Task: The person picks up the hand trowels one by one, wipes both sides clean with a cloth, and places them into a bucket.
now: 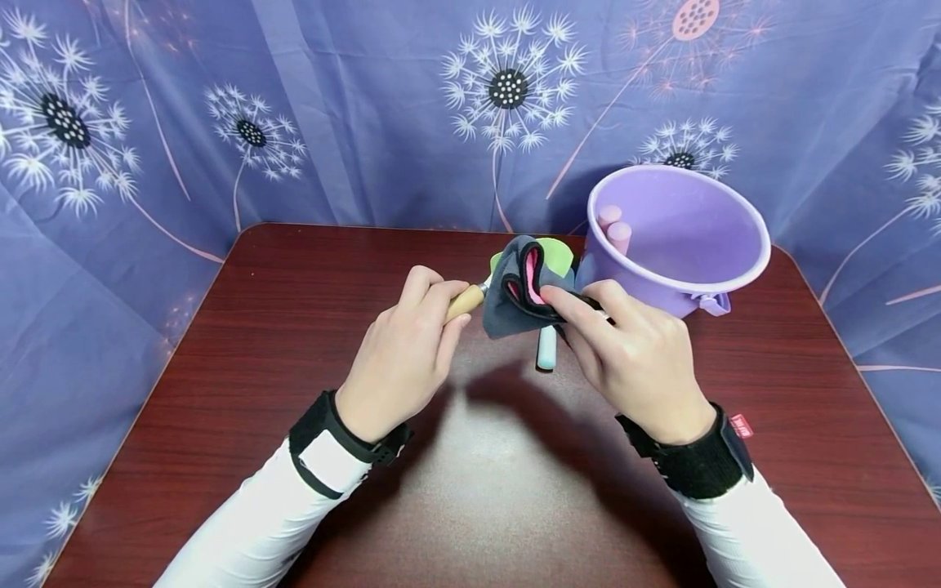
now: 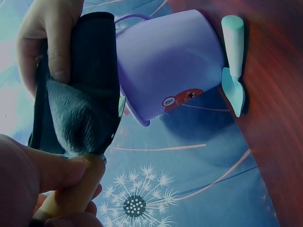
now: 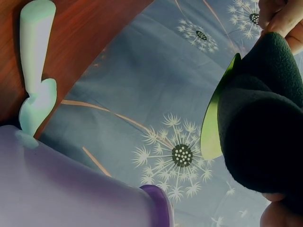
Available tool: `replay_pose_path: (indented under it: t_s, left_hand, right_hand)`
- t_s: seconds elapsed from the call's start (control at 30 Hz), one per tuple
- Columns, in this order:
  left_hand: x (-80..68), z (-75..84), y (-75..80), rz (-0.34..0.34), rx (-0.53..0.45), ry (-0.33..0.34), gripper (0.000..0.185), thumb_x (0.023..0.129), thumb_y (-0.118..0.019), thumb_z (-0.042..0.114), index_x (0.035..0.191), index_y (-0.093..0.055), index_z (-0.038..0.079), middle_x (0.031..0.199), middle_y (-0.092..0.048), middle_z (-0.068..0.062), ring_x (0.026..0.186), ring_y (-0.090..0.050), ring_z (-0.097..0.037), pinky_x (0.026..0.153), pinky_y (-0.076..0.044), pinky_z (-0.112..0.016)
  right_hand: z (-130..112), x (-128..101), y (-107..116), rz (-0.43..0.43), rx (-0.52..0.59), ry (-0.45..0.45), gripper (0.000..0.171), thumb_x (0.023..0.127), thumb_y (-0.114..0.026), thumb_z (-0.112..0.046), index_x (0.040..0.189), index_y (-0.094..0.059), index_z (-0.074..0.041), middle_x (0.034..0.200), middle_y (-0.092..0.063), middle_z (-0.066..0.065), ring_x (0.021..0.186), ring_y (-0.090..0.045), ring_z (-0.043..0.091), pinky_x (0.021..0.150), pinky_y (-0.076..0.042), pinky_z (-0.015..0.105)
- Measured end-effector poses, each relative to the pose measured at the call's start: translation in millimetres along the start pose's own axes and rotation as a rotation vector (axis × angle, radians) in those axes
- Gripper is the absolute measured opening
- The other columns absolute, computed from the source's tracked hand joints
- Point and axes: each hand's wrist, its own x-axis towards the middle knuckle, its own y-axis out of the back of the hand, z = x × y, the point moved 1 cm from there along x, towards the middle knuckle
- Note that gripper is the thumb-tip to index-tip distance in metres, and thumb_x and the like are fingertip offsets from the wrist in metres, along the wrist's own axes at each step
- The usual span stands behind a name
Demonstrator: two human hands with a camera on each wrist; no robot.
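Note:
My left hand [image 1: 412,343] grips the wooden handle [image 1: 465,302] of a small tool with a green blade [image 1: 555,255]. A dark grey cloth [image 1: 515,298] with a pink lining is wrapped round that blade, and my right hand [image 1: 625,351] pinches the cloth against it. In the left wrist view the cloth [image 2: 83,99] hangs over the wooden handle [image 2: 75,194]. The right wrist view shows the green blade [image 3: 213,123] edging out from the cloth [image 3: 260,118]. Both hands hover above the table [image 1: 257,327], just left of the bucket.
A purple plastic bucket [image 1: 680,237] stands at the back right with two pink handles [image 1: 613,229] poking up inside. A mint-green toy tool [image 1: 546,349] lies on the table below the cloth. A dandelion-print blue curtain [image 1: 294,98] surrounds the table.

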Motion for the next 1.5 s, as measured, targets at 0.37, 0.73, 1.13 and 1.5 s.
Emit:
replay_pose_path:
  t_s: [0.37,0.73,1.13,1.5]
  left_hand:
    - [0.6,-0.9,4.0,0.023,0.008,-0.004,0.027,0.105,-0.066,0.014,0.13,-0.066,0.004,0.113,-0.054,-0.01,0.062,-0.058,-0.021,0.054,-0.052,-0.039]
    - [-0.8,-2.1,4.3,0.036,0.002,-0.014,0.028,0.105,-0.067,0.014,0.131,-0.066,0.004,0.114,-0.055,-0.011,0.062,-0.058,-0.02,0.053,-0.051,-0.038]
    - [-0.8,-3.1,6.9,0.042,0.005,-0.004,0.026,0.105,-0.066,0.012,0.13,-0.066,0.005,0.112,-0.053,-0.009,0.063,-0.057,-0.019,0.053,-0.05,-0.037]
    - [-1.3,-3.8,4.6,0.066,-0.019,0.021,0.027,0.105,-0.067,0.013,0.131,-0.065,0.004,0.113,-0.053,-0.01,0.063,-0.056,-0.019,0.054,-0.05,-0.037]
  right_hand:
    - [8.4,-0.3,3.6,-0.019,-0.035,-0.022,0.029,0.107,-0.058,-0.017,0.129,-0.077,-0.014,0.091,-0.063,0.012,0.05,-0.047,0.026,0.042,-0.035,0.041]
    - [13.6,-0.3,7.7,0.017,-0.11,-0.113,0.03,0.103,-0.06,-0.013,0.128,-0.076,-0.015,0.09,-0.063,0.012,0.048,-0.049,0.029,0.039,-0.033,0.044]
    - [18.0,-2.9,9.3,0.069,-0.18,-0.191,0.028,0.101,-0.064,-0.013,0.126,-0.076,-0.016,0.093,-0.063,0.014,0.048,-0.049,0.034,0.039,-0.033,0.048]
    - [17.8,-5.3,6.6,0.056,-0.198,-0.213,0.03,0.101,-0.064,-0.014,0.128,-0.075,-0.017,0.092,-0.063,0.014,0.049,-0.053,0.035,0.039,-0.035,0.049]
